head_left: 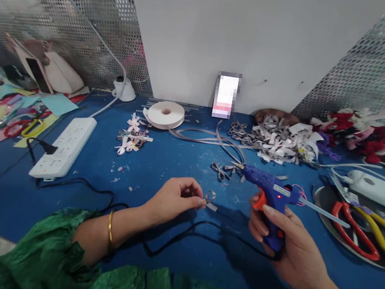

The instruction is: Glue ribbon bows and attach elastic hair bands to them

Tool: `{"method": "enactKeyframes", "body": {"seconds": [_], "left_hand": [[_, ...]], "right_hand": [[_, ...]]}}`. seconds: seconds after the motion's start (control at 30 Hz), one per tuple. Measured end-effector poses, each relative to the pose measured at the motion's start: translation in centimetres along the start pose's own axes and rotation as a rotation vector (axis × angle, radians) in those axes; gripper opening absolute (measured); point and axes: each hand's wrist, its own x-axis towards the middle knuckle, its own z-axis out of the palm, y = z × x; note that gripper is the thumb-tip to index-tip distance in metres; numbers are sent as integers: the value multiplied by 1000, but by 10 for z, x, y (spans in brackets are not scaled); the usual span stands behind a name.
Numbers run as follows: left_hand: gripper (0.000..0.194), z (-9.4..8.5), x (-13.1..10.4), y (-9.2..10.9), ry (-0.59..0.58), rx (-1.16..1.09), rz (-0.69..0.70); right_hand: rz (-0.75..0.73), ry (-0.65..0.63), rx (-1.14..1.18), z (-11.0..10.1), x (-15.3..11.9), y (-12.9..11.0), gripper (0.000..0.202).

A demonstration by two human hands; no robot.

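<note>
On the blue table [160,168], near its front edge, our left hand [173,199] pinches a small loop of grey ribbon [210,198] between the fingertips. This ribbon piece is narrow and pale grey, bent into a little ring, and one short flat end comes out to the right and lies just above the table. It sits between our two hands, a bit closer to the left one.

Our right hand [283,240] is closed around the grip of a blue glue gun [270,190]. The gun has an orange trigger, a small red light on its side and a translucent glue stick coming out from the back. Its nozzle points to the left and away from us, toward a finished small grey bow [222,170] which lies on the table just beside the tip. A black cord [178,236] runs from the gun across the table under our left wrist.

Further back we see a white ribbon roll [165,113] with loose grey strips, a heap of grey bows [276,140], and a white power strip [65,145] at the left. At the right, red and yellow scissors [371,231] rest on a dark tray [322,197].
</note>
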Motion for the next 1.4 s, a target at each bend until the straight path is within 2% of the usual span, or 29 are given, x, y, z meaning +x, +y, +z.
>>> {"method": "enactKeyframes", "body": {"seconds": [0.07, 0.17, 0.3, 0.4, 0.47, 0.6, 0.7, 1.07, 1.17, 1.27, 1.4], "left_hand": [[14, 4, -3, 12, 1, -116, -23], [14, 12, -8, 33, -26, -160, -5], [15, 27, -9, 50, -67, -167, 12], [14, 33, -5, 48, -39, -189, 40], [14, 33, -2, 43, -36, -194, 41], [12, 30, 2, 35, -34, -158, 35], [10, 32, 3, 34, -29, -126, 32], [9, 35, 3, 27, -76, -116, 6], [9, 35, 2, 27, -76, -109, 7], [12, 35, 2, 28, -93, -171, -19], [25, 35, 2, 29, -120, -238, -61]], "right_hand": [[37, -21, 67, 1, 1, -2, 23], [86, 7, 92, 3, 4, -8, 24], [-79, 111, 5, 15, 3, -18, 26], [-199, 158, -82, 26, 0, -18, 25], [-221, 166, -138, 30, -2, -12, 27], [-177, 153, -243, 29, -2, 4, 30], [-163, 201, -285, 25, -1, 9, 30], [-104, 165, -347, 19, 1, 5, 30], [-68, 112, -338, 19, 1, 7, 28], [-28, 92, -300, 18, 0, 7, 27], [-30, 136, -236, 18, 0, 4, 28]]}}
